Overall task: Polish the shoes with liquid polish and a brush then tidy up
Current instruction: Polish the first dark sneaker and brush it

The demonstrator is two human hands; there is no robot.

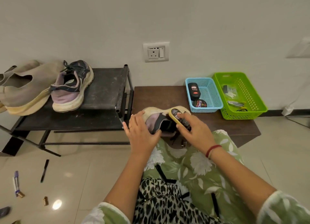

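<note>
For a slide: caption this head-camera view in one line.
Left hand steadies a purple sneaker on a brown table while the right hand holds a yellow brush on it.

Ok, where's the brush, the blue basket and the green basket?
brush [176,113], head view, on its labelled back, beside the fingers.
blue basket [210,94], head view, on its bare mesh floor.
green basket [239,113], head view, on its front wall.
</note>
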